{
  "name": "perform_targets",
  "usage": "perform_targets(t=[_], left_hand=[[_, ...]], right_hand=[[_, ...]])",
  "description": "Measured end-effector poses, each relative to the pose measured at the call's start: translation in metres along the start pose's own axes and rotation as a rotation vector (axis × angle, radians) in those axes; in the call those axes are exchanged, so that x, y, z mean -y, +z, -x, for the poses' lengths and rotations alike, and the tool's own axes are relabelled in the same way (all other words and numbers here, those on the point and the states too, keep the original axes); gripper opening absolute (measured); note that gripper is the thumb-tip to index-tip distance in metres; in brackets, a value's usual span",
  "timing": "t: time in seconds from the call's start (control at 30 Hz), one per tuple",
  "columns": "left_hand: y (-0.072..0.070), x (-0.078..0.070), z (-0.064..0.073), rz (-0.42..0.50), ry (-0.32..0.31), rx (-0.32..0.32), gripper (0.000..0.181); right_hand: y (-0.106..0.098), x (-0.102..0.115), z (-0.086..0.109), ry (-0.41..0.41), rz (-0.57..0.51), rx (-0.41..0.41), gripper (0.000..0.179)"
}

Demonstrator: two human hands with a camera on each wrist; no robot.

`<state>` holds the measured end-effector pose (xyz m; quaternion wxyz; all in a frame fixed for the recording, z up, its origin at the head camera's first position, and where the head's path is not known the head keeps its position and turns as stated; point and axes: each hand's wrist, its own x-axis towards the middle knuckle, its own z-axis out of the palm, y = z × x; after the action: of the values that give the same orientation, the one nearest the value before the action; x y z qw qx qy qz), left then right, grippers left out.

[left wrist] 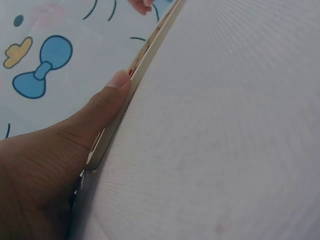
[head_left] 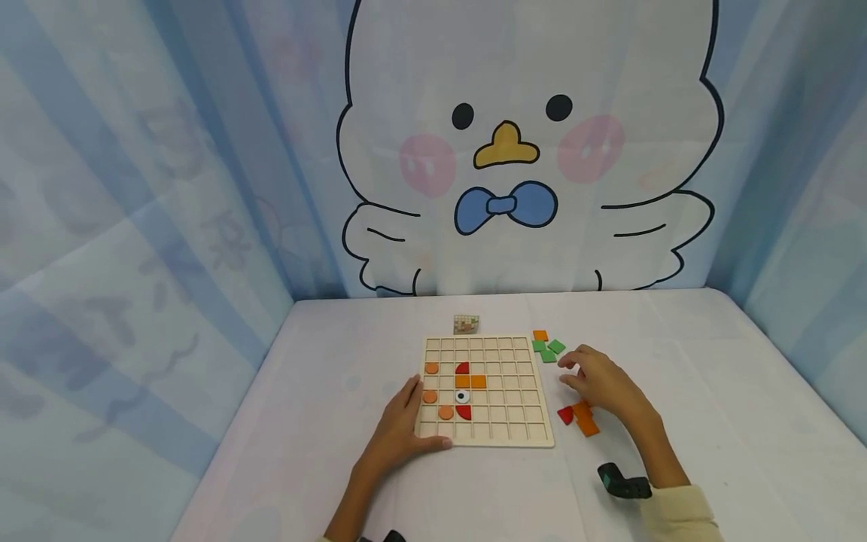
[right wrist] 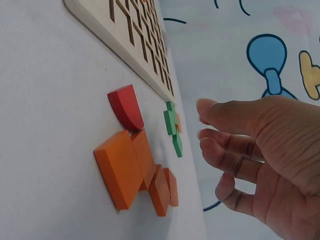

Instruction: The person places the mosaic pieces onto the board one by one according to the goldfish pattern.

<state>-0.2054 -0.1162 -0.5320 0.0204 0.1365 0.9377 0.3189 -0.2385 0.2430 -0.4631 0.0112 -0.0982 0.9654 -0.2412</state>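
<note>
A pale wooden grid board [head_left: 504, 421] lies on the table. My left hand [head_left: 400, 429] rests at its near left corner, fingers along the left side and the thumb straight along the near edge, as the left wrist view also shows. My right hand [head_left: 599, 380] hovers right of the board, fingers loosely bent, thumb and fingertips apart with nothing between them. Beyond its fingertips lie several green squares [head_left: 549, 356] and an orange square [head_left: 539, 335]. Nearer and partly under the hand are a red quarter-circle [right wrist: 126, 107] and several orange squares [right wrist: 119, 170].
On the board sit orange discs [head_left: 445, 412], red quarter-circles [head_left: 463, 412], two orange squares [head_left: 478, 382] and a white disc with a black dot [head_left: 462, 396]. A small patterned card [head_left: 466, 324] lies behind the board. A printed curtain [head_left: 501, 256] hangs beyond the table.
</note>
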Motion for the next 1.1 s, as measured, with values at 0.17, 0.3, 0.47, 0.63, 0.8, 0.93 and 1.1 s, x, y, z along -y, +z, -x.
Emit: perform_targets(t=[0.17,0.3,0.47,0.63,0.8,0.93,1.1], left_hand=[[0.0,0.0,0.001,-0.009,0.003,0.006,0.123],[0.0,0.001,0.001,-0.005,0.002,0.008,0.124],[-0.001,0.0,0.001,-0.003,-0.002,0.009,0.123],[-0.003,-0.003,0.002,0.027,-0.021,0.02,0.123],[-0.002,-0.002,0.001,0.02,-0.026,0.02,0.123],[-0.001,-0.001,0.001,0.021,-0.021,0.025,0.123],[-0.002,-0.002,0.001,0.024,-0.019,0.023,0.123]], right_hand=[[0.0,-0.013,0.008,0.018,0.005,-0.005,0.021],[-0.001,-0.023,0.016,0.021,0.026,-0.016,0.022],[0.0,-0.034,0.017,0.039,0.062,-0.034,0.023],[0.003,-0.04,0.014,0.09,0.055,-0.029,0.022],[0.006,-0.041,0.01,0.104,0.052,-0.037,0.017],[0.007,-0.041,0.007,0.101,0.068,-0.034,0.016],[0.008,-0.038,0.006,0.098,0.085,-0.035,0.018]])
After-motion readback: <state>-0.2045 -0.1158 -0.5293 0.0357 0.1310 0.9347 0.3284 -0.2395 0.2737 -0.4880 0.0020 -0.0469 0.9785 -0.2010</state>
